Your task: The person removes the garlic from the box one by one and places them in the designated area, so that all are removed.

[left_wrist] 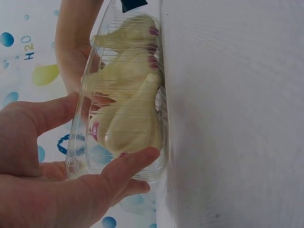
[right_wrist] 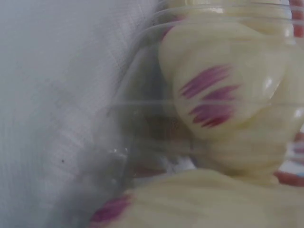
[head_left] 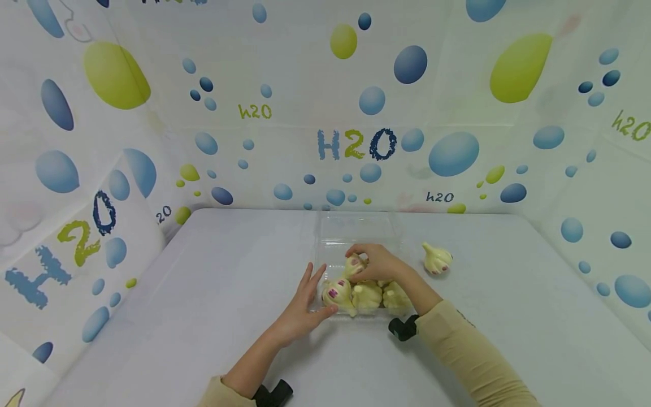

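Note:
A clear plastic clamshell box [head_left: 333,251] lies with its lid folded back on the table. Several pale garlic bulbs with purple marks sit in its near part, among them a garlic bulb [head_left: 337,293] at the left corner. My right hand [head_left: 378,263] reaches into the box from the right and grips another garlic bulb [head_left: 354,264] behind the front row. Spread, mostly straight fingers of my left hand [head_left: 302,311] touch the box's left near corner. Through the ribbed wall, the left wrist view shows a garlic bulb [left_wrist: 130,118]. The right wrist view shows a garlic bulb [right_wrist: 218,90] close up; the right fingers are mostly hidden there.
A loose garlic bulb [head_left: 437,259] lies on the white table [head_left: 483,305] to the right of the box. Black wrist camera mounts [head_left: 403,328] hang under both forearms. A patterned curtain [head_left: 285,152] stands behind the table and along both sides.

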